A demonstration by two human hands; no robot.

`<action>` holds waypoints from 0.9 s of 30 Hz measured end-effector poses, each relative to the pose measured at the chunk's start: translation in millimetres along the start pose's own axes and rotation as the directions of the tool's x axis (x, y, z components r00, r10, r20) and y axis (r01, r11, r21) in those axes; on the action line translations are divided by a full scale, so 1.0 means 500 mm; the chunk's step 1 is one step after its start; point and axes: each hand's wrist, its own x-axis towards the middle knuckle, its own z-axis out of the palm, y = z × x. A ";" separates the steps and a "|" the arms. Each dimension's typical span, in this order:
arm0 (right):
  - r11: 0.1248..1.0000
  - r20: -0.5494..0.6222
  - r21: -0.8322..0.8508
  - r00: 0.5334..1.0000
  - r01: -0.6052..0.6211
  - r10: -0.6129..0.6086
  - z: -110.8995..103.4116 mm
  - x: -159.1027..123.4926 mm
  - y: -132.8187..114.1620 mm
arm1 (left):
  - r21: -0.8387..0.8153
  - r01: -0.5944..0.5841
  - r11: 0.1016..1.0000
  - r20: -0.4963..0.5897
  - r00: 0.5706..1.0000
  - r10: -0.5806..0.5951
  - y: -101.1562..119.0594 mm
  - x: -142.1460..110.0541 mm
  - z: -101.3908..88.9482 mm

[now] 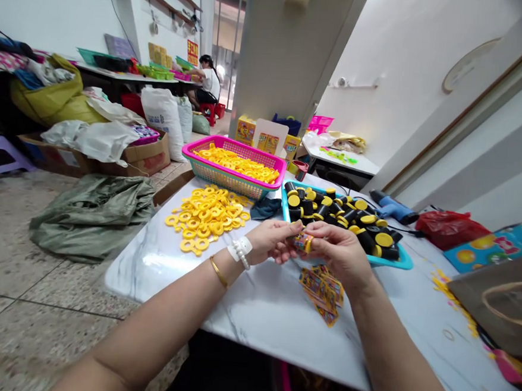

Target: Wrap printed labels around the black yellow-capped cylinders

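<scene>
Room bright, shadows soft. Daylight at the far doorway (pixel 228 32). Glare whitens my tabletop (pixel 253 305) toward its left corner. Wide-angle stretch at edges; upper right corner dark. Printed piece (pixel 303 242) in my fingers (pixel 326 231) blurred.

Baskets (pixel 224 181) of plastic parts (pixel 383 240) suggest a workshop.

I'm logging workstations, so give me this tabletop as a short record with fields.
Left hand: fingers on a small printed piece
Right hand: fingers on the same piece
Nearer the wearer: printed slips, loosely piled
Pink-rimmed basket: yellow ring-shaped pieces
Before basket: loose ring pile
Blue tray: black cylinders with yellow caps
Background: seated person
</scene>
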 end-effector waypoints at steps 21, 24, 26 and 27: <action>0.332 -0.389 -0.903 0.849 -0.274 -0.358 -0.149 -0.280 -0.074 | 0.476 0.063 0.877 0.134 0.981 -0.143 -0.074 0.007 0.059; 0.166 -0.348 -0.937 0.763 -0.308 -0.544 -0.219 -0.134 -0.073 | 0.509 0.066 0.858 0.079 0.989 -0.123 -0.070 0.013 0.051; 0.135 -0.316 -0.948 0.804 -0.289 -0.503 -0.257 -0.057 -0.065 | 0.516 0.063 0.854 0.020 0.996 -0.085 -0.064 0.018 0.042; 0.128 -0.305 -0.952 0.818 -0.279 -0.488 -0.271 -0.030 -0.058 | 0.518 0.063 0.853 -0.014 0.998 -0.065 -0.060 0.021 0.038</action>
